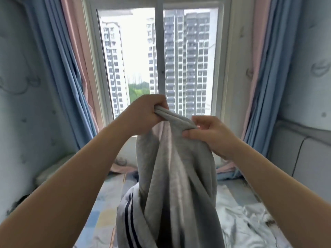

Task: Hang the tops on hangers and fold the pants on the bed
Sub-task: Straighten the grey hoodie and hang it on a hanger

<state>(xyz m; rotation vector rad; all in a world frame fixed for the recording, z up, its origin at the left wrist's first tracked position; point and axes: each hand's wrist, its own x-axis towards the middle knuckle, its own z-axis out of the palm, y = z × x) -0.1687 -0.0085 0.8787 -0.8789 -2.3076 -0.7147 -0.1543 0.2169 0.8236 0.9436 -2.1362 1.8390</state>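
A grey garment (172,176) with dark stripes along one side hangs in front of me above the bed (107,203). My left hand (143,113) grips its bunched top edge, raised before the window. A little lower and to the right, my right hand (211,135) pinches the same edge between thumb and fingers. The cloth twists as it falls, and its lower end runs out of view at the bottom. No hanger is visible.
A window (159,59) with blue and pink curtains (75,77) fills the far wall. A padded headboard (304,158) stands at the right. Crumpled pale cloth (247,221) lies on the bed at the lower right. A dark item (134,176) lies behind the garment.
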